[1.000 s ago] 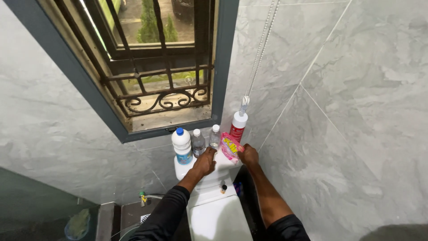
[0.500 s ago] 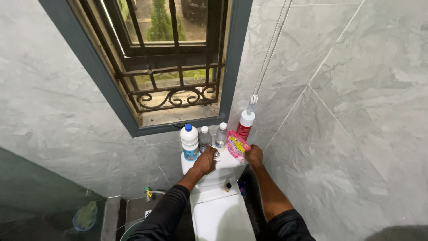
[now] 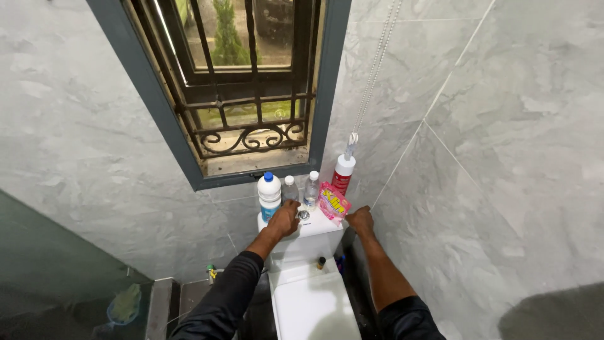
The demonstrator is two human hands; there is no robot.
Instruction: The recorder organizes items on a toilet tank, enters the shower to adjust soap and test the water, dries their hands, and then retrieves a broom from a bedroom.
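Pink packet — on cistern | right hand beside | left hand at button

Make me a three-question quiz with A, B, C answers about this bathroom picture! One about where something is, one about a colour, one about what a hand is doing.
1. Where does the pink packet stand?
A. on the floor
B. on the toilet tank
C. on the window ledge

2. What colour is the cap of the big white bottle?
A. blue
B. yellow
C. black

3. What is the left hand doing?
A. hanging by the person's side
B. gripping the window bars
C. resting on the tank top

Answers: 1 B, the packet sits on the tank lid beside the bottles. 2 A, its cap is blue. 3 C, it lies on the lid by the flush button.
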